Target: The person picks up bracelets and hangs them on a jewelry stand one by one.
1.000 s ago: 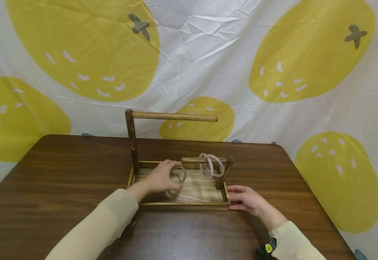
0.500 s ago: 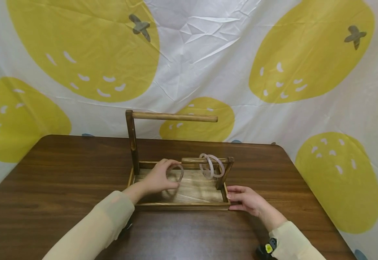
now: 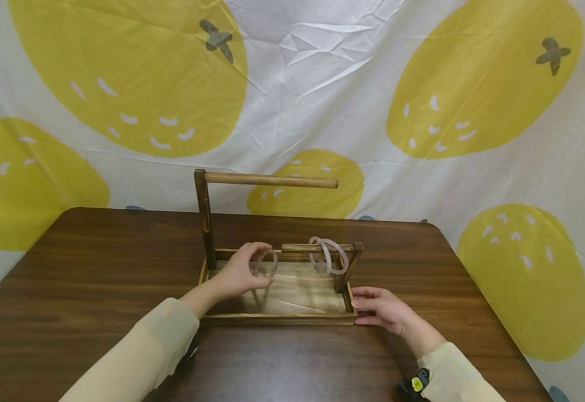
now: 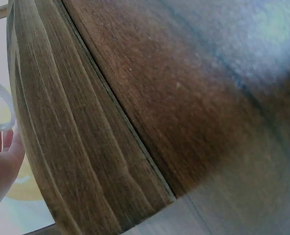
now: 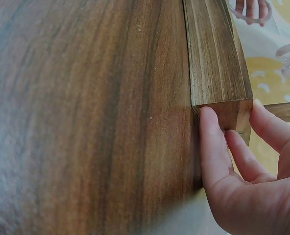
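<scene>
A wooden bangle stand has a shallow tray (image 3: 297,319), a tall post on the left with a long bar (image 3: 272,180), and a short bar (image 3: 297,247) on a right-hand post. My left hand (image 3: 236,274) is over the tray's left half, pinching a pale translucent bangle (image 3: 275,263) upright between thumb and fingers. Two more pale bangles (image 3: 327,257) hang on the short bar. My right hand (image 3: 385,310) touches the tray's right end with extended fingertips; the right wrist view shows the fingers (image 5: 211,142) against the end face.
The stand rests on a dark brown wooden table (image 3: 96,268). Close behind the table's back edge hangs a white cloth (image 3: 312,100) printed with big yellow fruit. The long bar's right end is free-standing, above the short bar.
My left hand and the bangle in it have moved left and slightly up, away from the short bar. The right hand, the stand and the hanging bangles have stayed put.
</scene>
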Action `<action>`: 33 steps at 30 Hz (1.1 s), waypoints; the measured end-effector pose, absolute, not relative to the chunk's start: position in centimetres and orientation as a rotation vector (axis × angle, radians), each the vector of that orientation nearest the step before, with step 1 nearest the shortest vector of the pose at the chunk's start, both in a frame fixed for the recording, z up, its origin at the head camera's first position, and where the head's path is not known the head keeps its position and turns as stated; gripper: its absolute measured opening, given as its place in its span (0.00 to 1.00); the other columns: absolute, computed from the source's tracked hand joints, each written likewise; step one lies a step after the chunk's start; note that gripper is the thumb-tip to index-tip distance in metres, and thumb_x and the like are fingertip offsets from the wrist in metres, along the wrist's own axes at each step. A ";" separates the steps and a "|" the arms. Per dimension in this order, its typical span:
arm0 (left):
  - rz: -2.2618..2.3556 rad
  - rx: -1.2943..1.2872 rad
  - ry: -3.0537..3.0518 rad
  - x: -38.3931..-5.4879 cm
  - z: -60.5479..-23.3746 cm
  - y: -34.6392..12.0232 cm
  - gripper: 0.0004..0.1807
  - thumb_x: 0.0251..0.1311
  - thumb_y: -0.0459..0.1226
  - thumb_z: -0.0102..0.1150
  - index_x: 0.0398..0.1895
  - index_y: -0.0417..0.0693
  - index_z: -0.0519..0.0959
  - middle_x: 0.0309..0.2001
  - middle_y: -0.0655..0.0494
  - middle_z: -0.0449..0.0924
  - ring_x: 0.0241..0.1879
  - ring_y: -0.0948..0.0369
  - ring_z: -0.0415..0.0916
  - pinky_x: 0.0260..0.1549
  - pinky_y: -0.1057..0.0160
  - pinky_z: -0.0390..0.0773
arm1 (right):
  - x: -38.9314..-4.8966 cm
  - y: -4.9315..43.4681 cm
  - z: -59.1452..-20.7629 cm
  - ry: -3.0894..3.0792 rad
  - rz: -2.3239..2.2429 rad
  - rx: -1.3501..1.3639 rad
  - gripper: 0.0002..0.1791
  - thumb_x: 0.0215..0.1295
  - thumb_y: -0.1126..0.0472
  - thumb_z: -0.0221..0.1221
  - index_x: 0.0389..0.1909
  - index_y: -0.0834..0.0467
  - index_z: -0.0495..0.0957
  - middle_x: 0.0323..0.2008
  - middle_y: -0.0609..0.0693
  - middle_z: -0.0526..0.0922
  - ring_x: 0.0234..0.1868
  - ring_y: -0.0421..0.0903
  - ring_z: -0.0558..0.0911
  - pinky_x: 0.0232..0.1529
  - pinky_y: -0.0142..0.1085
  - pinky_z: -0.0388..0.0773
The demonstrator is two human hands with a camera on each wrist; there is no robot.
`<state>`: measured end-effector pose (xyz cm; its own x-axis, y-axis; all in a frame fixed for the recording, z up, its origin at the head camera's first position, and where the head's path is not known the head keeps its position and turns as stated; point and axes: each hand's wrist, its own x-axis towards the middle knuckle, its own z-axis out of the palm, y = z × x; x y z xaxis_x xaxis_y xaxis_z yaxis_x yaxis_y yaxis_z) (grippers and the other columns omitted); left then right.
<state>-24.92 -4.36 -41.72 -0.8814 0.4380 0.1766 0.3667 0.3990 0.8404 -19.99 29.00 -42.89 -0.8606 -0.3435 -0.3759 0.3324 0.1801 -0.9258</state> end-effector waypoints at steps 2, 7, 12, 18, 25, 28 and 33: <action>1.537 0.736 2.550 -24.9 -41.7 -4.3 0.34 0.47 0.33 0.66 0.60 0.38 0.66 0.53 0.36 0.67 0.51 0.43 0.69 0.42 0.55 0.79 | -20.0 29.0 -42.9 1.948 -1.730 -0.012 0.34 0.66 0.64 0.53 0.65 0.77 0.51 0.42 0.47 0.78 0.43 0.39 0.79 0.44 0.38 0.81; 1.573 0.750 2.532 -24.8 -41.6 -4.2 0.35 0.46 0.33 0.66 0.60 0.37 0.66 0.54 0.35 0.67 0.53 0.41 0.69 0.42 0.54 0.79 | -19.9 29.1 -43.0 1.943 -1.735 -0.021 0.33 0.66 0.65 0.53 0.65 0.77 0.52 0.41 0.47 0.79 0.43 0.39 0.79 0.43 0.38 0.81; 1.596 0.754 2.521 -24.7 -41.4 -4.0 0.34 0.46 0.32 0.66 0.59 0.38 0.66 0.54 0.37 0.66 0.54 0.40 0.68 0.42 0.54 0.79 | -19.9 29.1 -43.0 1.941 -1.741 -0.019 0.34 0.65 0.64 0.55 0.65 0.77 0.52 0.40 0.46 0.79 0.42 0.39 0.79 0.43 0.37 0.81; 1.639 0.735 2.488 -24.6 -41.1 -3.5 0.33 0.47 0.31 0.65 0.59 0.40 0.65 0.55 0.39 0.64 0.56 0.40 0.67 0.44 0.54 0.78 | -19.9 29.1 -43.0 1.938 -1.748 -0.005 0.35 0.64 0.63 0.56 0.65 0.77 0.53 0.40 0.46 0.79 0.42 0.39 0.79 0.43 0.37 0.81; 1.689 0.729 2.449 -24.5 -40.6 -3.2 0.34 0.46 0.30 0.65 0.59 0.37 0.64 0.55 0.38 0.63 0.55 0.40 0.66 0.44 0.53 0.78 | -19.9 29.1 -42.9 1.938 -1.743 -0.016 0.34 0.65 0.64 0.54 0.65 0.77 0.52 0.41 0.47 0.79 0.42 0.39 0.79 0.43 0.38 0.81; 1.697 0.739 2.456 -24.4 -40.5 -3.3 0.33 0.47 0.31 0.64 0.58 0.38 0.64 0.54 0.37 0.63 0.54 0.41 0.66 0.44 0.54 0.79 | -19.9 29.0 -42.9 1.940 -1.738 -0.026 0.33 0.66 0.65 0.53 0.65 0.77 0.52 0.41 0.47 0.79 0.42 0.39 0.79 0.43 0.38 0.81; 1.707 0.747 2.478 -24.4 -40.1 -3.3 0.32 0.48 0.31 0.64 0.59 0.38 0.64 0.53 0.37 0.63 0.51 0.45 0.66 0.43 0.56 0.78 | -20.0 29.0 -42.9 1.943 -1.736 -0.020 0.33 0.66 0.65 0.53 0.65 0.77 0.52 0.41 0.47 0.78 0.42 0.39 0.79 0.43 0.38 0.81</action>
